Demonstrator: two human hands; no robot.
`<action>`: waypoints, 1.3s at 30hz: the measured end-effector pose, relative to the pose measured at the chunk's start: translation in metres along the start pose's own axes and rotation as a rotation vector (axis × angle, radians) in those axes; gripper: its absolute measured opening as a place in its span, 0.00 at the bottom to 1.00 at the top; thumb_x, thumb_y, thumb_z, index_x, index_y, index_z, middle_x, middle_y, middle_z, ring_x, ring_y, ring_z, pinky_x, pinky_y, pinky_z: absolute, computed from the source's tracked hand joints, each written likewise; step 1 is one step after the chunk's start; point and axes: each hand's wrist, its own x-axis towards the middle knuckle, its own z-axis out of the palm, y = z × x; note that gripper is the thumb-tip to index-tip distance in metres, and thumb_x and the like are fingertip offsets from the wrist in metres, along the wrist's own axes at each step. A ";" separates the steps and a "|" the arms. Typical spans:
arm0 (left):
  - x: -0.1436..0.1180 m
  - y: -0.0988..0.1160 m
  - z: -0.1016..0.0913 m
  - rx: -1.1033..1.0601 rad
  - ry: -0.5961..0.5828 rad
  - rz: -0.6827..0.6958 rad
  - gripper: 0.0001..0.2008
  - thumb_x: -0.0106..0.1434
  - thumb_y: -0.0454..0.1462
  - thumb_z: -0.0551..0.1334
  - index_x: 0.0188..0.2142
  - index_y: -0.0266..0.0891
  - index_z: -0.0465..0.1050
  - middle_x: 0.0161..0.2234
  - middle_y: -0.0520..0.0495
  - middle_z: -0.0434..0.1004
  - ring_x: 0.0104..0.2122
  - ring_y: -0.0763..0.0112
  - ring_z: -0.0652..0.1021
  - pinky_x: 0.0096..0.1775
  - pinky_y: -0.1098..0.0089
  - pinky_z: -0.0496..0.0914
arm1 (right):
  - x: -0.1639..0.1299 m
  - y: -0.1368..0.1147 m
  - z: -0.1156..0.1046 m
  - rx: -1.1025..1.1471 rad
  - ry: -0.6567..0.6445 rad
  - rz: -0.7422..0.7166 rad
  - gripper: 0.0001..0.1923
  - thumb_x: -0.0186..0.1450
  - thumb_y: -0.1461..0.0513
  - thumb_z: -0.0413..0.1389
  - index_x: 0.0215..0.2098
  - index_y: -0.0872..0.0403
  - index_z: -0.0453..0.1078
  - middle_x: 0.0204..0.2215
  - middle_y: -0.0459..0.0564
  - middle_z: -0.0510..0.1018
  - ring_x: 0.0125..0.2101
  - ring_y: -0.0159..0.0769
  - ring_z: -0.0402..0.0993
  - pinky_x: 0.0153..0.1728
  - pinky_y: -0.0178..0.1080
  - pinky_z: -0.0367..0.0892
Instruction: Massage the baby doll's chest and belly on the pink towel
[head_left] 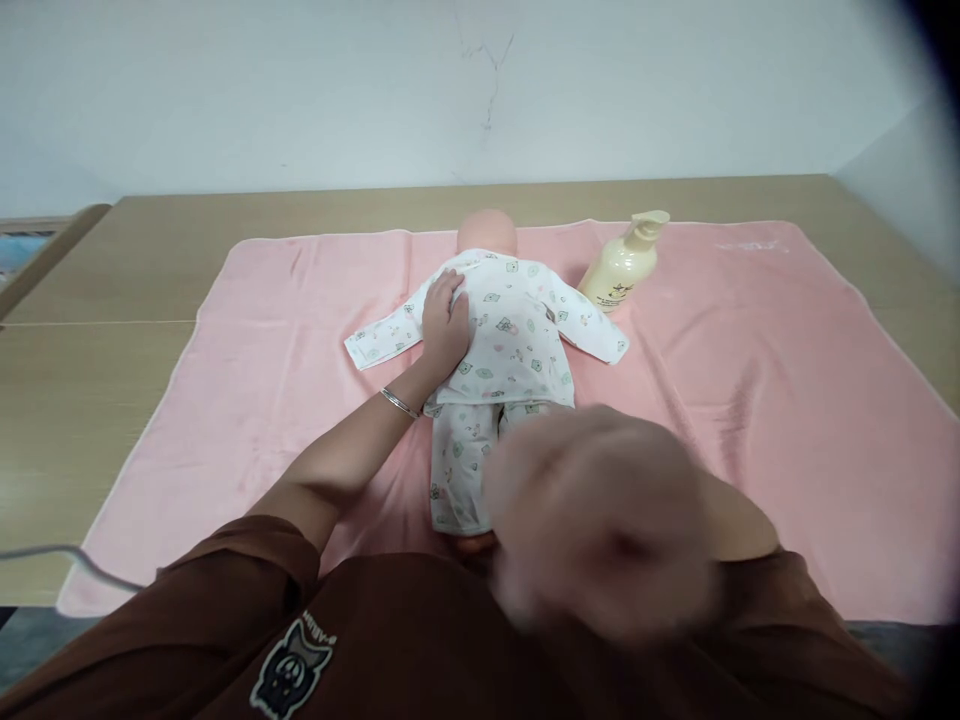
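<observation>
The doll (499, 340) lies face down at the middle of a pink towel (750, 400) spread on the worktop (97, 380), head toward the wall. It wears a printed top and trousers. The left hand (444, 325) rests open and flat on the doll's back at the left shoulder. The right hand (600, 520) is raised close to the camera, blurred; its state cannot be told. 1 pump bottle (624, 265) stands just beside the doll's right sleeve.

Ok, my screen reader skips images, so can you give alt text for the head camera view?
A left hand rests flat on a baby doll in white patterned pyjamas, lying on a pink towel beside a cream pump bottle. The blurred right hand hovers close to the camera.
</observation>
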 end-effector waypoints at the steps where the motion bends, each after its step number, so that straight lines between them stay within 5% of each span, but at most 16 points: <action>1: 0.000 -0.002 0.001 -0.002 0.006 0.002 0.24 0.69 0.53 0.49 0.51 0.42 0.70 0.57 0.43 0.71 0.60 0.60 0.68 0.64 0.53 0.60 | 0.009 0.008 -0.008 -0.171 0.001 0.167 0.15 0.63 0.65 0.53 0.48 0.46 0.71 0.45 0.50 0.76 0.46 0.42 0.74 0.42 0.48 0.75; 3: -0.001 -0.005 0.003 -0.002 0.028 0.011 0.24 0.69 0.54 0.48 0.51 0.42 0.70 0.57 0.44 0.71 0.60 0.60 0.68 0.64 0.52 0.59 | 0.020 0.030 -0.023 -0.801 -0.086 0.447 0.18 0.64 0.67 0.51 0.51 0.47 0.68 0.46 0.49 0.75 0.48 0.39 0.72 0.49 0.48 0.72; 6: -0.003 -0.007 0.006 0.005 0.068 0.026 0.24 0.68 0.53 0.48 0.50 0.41 0.71 0.55 0.43 0.73 0.59 0.60 0.69 0.63 0.52 0.60 | 0.020 0.068 -0.039 -1.320 -0.350 0.632 0.23 0.62 0.67 0.54 0.55 0.51 0.65 0.57 0.53 0.69 0.58 0.45 0.62 0.59 0.52 0.61; 11: -0.004 -0.002 0.010 0.009 0.165 0.017 0.21 0.68 0.48 0.49 0.46 0.39 0.73 0.52 0.41 0.76 0.57 0.59 0.72 0.62 0.51 0.63 | 0.012 0.110 -0.044 -1.577 -0.696 0.705 0.34 0.60 0.61 0.62 0.63 0.54 0.58 0.67 0.60 0.51 0.67 0.57 0.41 0.65 0.61 0.43; 17: 0.000 0.010 0.011 -0.033 0.124 -0.097 0.18 0.67 0.46 0.51 0.46 0.42 0.73 0.53 0.42 0.75 0.59 0.58 0.69 0.64 0.47 0.60 | 0.018 0.124 -0.045 -1.627 -0.848 0.716 0.31 0.57 0.64 0.63 0.58 0.54 0.65 0.68 0.59 0.51 0.67 0.58 0.39 0.64 0.64 0.36; 22: -0.030 0.032 -0.006 -0.120 0.122 -0.203 0.19 0.63 0.45 0.58 0.55 0.56 0.67 0.63 0.56 0.63 0.69 0.61 0.50 0.68 0.44 0.54 | 0.021 0.126 -0.047 -1.647 -0.841 0.738 0.26 0.55 0.64 0.64 0.52 0.54 0.69 0.67 0.58 0.53 0.67 0.58 0.40 0.64 0.65 0.33; 27: -0.059 0.063 -0.031 -0.539 0.248 -0.374 0.24 0.61 0.41 0.57 0.58 0.52 0.63 0.69 0.64 0.45 0.67 0.67 0.28 0.69 0.52 0.50 | 0.024 0.123 -0.050 -1.709 -0.826 0.732 0.24 0.53 0.62 0.64 0.49 0.55 0.71 0.67 0.58 0.55 0.67 0.61 0.41 0.64 0.66 0.32; 35: -0.042 0.105 -0.023 -0.829 0.148 -0.441 0.40 0.56 0.35 0.53 0.64 0.67 0.43 0.67 0.79 0.21 0.69 0.65 0.40 0.67 0.53 0.52 | 0.036 0.084 -0.073 -1.870 -0.635 0.719 0.27 0.56 0.63 0.62 0.54 0.51 0.69 0.68 0.54 0.53 0.68 0.58 0.38 0.64 0.67 0.32; 37: -0.038 0.108 -0.017 -0.907 0.067 -0.377 0.41 0.54 0.36 0.54 0.64 0.67 0.43 0.67 0.81 0.23 0.70 0.65 0.41 0.68 0.54 0.50 | 0.039 0.069 -0.076 -1.864 -0.555 0.744 0.27 0.58 0.63 0.61 0.56 0.49 0.68 0.68 0.52 0.51 0.68 0.56 0.38 0.64 0.68 0.34; 39: -0.029 0.108 -0.014 -0.934 -0.054 -0.303 0.38 0.52 0.37 0.56 0.62 0.64 0.53 0.68 0.78 0.33 0.70 0.63 0.41 0.68 0.54 0.49 | 0.042 0.051 -0.078 -1.828 -0.491 0.766 0.27 0.59 0.60 0.61 0.58 0.47 0.66 0.69 0.50 0.50 0.68 0.55 0.37 0.63 0.67 0.37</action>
